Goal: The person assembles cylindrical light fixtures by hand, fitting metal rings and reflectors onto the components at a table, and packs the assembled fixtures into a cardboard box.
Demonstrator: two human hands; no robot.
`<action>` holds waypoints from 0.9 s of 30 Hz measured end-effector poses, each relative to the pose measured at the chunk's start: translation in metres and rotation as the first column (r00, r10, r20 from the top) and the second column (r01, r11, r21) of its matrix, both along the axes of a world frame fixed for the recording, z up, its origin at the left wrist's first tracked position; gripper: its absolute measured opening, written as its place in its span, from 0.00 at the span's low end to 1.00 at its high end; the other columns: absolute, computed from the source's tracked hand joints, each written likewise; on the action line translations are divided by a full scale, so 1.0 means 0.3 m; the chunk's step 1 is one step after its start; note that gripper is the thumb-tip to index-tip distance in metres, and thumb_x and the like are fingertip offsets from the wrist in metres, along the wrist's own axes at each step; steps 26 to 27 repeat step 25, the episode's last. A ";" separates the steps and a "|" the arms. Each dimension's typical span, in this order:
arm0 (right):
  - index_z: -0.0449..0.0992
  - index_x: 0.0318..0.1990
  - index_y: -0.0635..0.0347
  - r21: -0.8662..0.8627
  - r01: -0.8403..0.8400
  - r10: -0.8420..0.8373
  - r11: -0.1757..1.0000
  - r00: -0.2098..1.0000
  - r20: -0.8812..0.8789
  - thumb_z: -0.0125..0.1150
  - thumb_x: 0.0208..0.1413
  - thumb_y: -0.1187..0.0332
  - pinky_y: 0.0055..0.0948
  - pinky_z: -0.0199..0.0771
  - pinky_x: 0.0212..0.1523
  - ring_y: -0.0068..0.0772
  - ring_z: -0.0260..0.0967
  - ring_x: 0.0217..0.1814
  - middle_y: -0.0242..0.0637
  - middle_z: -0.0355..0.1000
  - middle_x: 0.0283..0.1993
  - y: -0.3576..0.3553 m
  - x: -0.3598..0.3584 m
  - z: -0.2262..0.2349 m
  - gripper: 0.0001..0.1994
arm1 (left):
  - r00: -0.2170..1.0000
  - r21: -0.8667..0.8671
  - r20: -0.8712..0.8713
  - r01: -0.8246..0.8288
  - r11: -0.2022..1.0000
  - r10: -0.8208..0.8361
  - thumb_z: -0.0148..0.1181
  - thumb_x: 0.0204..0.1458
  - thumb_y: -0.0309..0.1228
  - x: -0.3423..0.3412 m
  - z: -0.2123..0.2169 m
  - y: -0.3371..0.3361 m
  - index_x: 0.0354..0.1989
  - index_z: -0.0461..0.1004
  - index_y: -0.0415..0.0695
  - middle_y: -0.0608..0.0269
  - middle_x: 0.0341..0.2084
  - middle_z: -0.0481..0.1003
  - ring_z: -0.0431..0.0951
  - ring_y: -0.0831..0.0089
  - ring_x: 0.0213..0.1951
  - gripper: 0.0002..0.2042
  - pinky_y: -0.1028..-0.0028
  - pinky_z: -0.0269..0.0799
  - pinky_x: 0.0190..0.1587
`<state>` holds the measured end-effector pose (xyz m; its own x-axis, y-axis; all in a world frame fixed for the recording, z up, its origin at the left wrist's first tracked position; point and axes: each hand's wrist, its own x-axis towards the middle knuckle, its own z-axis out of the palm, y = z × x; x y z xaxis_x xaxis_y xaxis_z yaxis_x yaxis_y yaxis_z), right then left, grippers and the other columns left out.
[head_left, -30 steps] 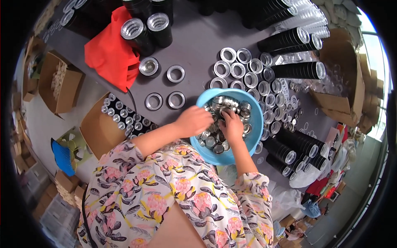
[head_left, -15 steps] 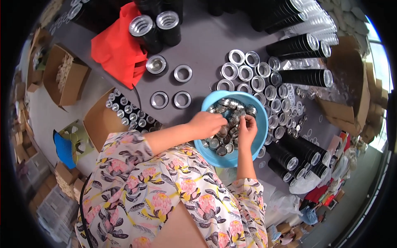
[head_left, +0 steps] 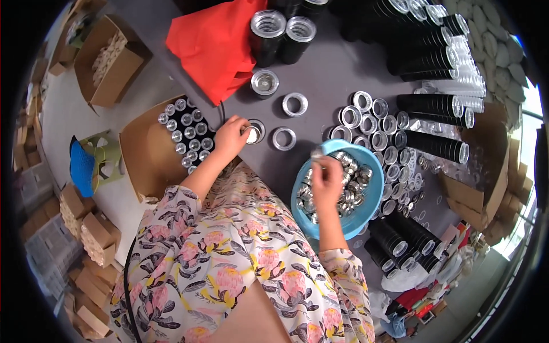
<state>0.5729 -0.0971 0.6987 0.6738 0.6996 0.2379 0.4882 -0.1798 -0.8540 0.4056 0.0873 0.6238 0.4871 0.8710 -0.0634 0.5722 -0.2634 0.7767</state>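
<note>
My left hand (head_left: 230, 139) is at the table's near left edge, its fingers pinched on a small shiny metal cap (head_left: 251, 136) at a black-rimmed silver ring (head_left: 261, 127). Above the light blue basin (head_left: 377, 188) is my right hand (head_left: 327, 180), slightly blurred, with its fingertips closed on a small round metal piece (head_left: 317, 152). Many small silver metal caps (head_left: 351, 197) are heaped inside the basin. Two more silver rings, one (head_left: 294, 104) farther off and one (head_left: 284, 138) nearer, lie right of my left hand. Behind them stands a short black stack with a silver top (head_left: 265, 83).
A red bag (head_left: 214, 48) lies at the far left of the table beside tall black stacks (head_left: 267, 37). Loose clear and silver rings (head_left: 377, 140) spread right of the basin, near more black stacks (head_left: 432, 146). An open carton (head_left: 148, 143) with black-and-clear pieces stands at left.
My left hand has moved from the basin leftward to the black-rimmed ring. My right hand has lifted a metal piece towards the basin's far left rim. The whole view has shifted.
</note>
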 end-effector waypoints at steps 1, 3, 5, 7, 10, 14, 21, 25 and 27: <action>0.71 0.33 0.58 -0.180 -0.078 0.076 0.980 0.997 -0.018 0.61 0.47 0.75 0.24 0.63 0.21 0.26 0.62 0.22 0.34 0.70 0.35 0.053 -0.058 0.028 0.06 | 0.999 0.105 -0.032 0.043 0.994 -0.040 0.60 0.43 0.28 0.000 -0.030 0.002 0.28 0.71 0.42 0.59 0.26 0.69 0.73 0.62 0.29 0.06 0.67 0.68 0.32; 0.70 0.33 0.57 -0.291 -0.121 0.141 0.949 0.989 0.051 0.59 0.48 0.71 0.33 0.66 0.22 0.39 0.67 0.22 0.38 0.68 0.33 0.116 -0.100 -0.034 0.06 | 0.994 0.206 -0.060 0.105 0.973 -0.094 0.61 0.42 0.27 0.035 -0.036 0.004 0.28 0.71 0.41 0.59 0.26 0.68 0.72 0.62 0.28 0.07 0.66 0.68 0.31; 0.69 0.33 0.57 -0.443 -0.003 0.141 0.896 0.950 0.279 0.57 0.47 0.71 0.38 0.69 0.23 0.43 0.70 0.24 0.40 0.68 0.34 0.161 -0.108 -0.116 0.06 | 0.988 0.238 -0.136 0.100 0.966 -0.068 0.60 0.41 0.28 0.061 -0.029 0.004 0.30 0.69 0.43 0.59 0.27 0.68 0.72 0.60 0.31 0.09 0.65 0.68 0.33; 0.68 0.33 0.57 -0.509 0.014 0.148 0.861 0.949 0.278 0.56 0.47 0.71 0.39 0.70 0.23 0.44 0.70 0.25 0.40 0.68 0.35 0.194 -0.122 -0.158 0.06 | 0.991 0.202 -0.103 0.106 0.974 -0.087 0.59 0.43 0.31 0.047 -0.027 -0.009 0.33 0.67 0.44 0.60 0.31 0.68 0.72 0.58 0.34 0.10 0.64 0.68 0.35; 0.67 0.33 0.59 -0.611 0.067 0.137 0.789 0.950 0.281 0.55 0.46 0.72 0.39 0.72 0.24 0.46 0.72 0.26 0.41 0.68 0.36 0.200 -0.119 -0.217 0.06 | 0.959 0.302 -0.135 0.279 0.912 -0.249 0.59 0.43 0.31 0.013 -0.012 -0.052 0.36 0.68 0.45 0.60 0.33 0.68 0.72 0.60 0.36 0.12 0.65 0.67 0.37; 0.66 0.33 0.60 -0.664 0.121 0.117 0.738 0.946 0.303 0.53 0.47 0.73 0.38 0.73 0.25 0.47 0.72 0.27 0.42 0.68 0.38 0.222 -0.096 -0.277 0.06 | 0.896 0.420 -0.222 0.443 0.792 -0.384 0.58 0.42 0.29 -0.027 -0.067 -0.102 0.42 0.68 0.44 0.62 0.38 0.69 0.71 0.65 0.37 0.16 0.66 0.66 0.40; 0.70 0.39 0.61 -0.701 0.008 0.222 0.713 0.946 0.237 0.50 0.47 0.73 0.39 0.73 0.30 0.47 0.72 0.33 0.42 0.68 0.43 0.189 -0.090 -0.297 0.10 | 0.854 0.314 -0.357 0.492 0.812 -0.379 0.56 0.41 0.27 0.006 -0.060 -0.109 0.47 0.67 0.43 0.59 0.43 0.69 0.72 0.61 0.39 0.20 0.65 0.66 0.43; 0.68 0.48 0.60 -0.788 -0.068 0.266 0.612 0.956 0.124 0.53 0.46 0.70 0.41 0.74 0.36 0.48 0.72 0.39 0.44 0.64 0.52 0.195 -0.090 -0.267 0.18 | 0.736 0.052 -0.532 0.521 0.852 -0.418 0.57 0.40 0.28 0.036 -0.003 -0.119 0.48 0.67 0.43 0.57 0.48 0.66 0.72 0.59 0.41 0.22 0.66 0.66 0.45; 0.68 0.48 0.60 -0.788 -0.068 0.266 0.612 0.956 0.124 0.53 0.46 0.70 0.41 0.74 0.36 0.48 0.72 0.39 0.44 0.64 0.52 0.195 -0.090 -0.267 0.18 | 0.736 0.052 -0.532 0.521 0.852 -0.418 0.57 0.40 0.28 0.036 -0.003 -0.119 0.48 0.67 0.43 0.57 0.48 0.66 0.72 0.59 0.41 0.22 0.66 0.66 0.45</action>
